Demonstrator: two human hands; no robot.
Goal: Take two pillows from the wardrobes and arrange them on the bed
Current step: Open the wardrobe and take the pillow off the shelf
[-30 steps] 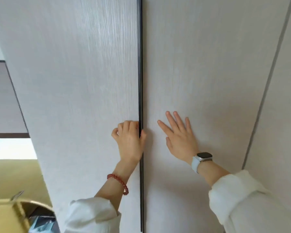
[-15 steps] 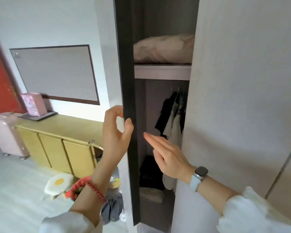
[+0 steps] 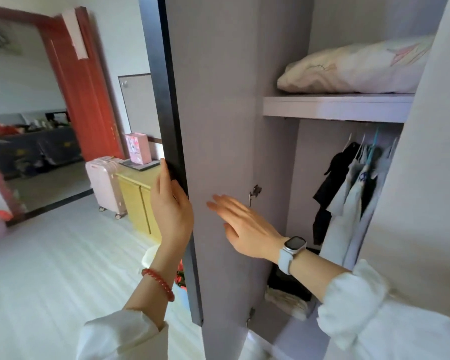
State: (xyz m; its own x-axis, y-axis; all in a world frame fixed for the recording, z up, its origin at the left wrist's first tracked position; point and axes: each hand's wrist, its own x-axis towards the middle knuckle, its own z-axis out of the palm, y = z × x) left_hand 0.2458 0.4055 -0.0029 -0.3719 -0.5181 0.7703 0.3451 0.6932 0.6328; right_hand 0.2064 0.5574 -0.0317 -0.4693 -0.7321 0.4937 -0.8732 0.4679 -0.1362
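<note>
The pillow [image 3: 353, 67] lies lengthwise on the wardrobe's upper shelf [image 3: 335, 108], above and right of both hands. The right hand [image 3: 247, 227], flat and released below the shelf, seems nearer; the left hand [image 3: 170, 206] grasps the door [image 3: 218, 126] edge.
</note>
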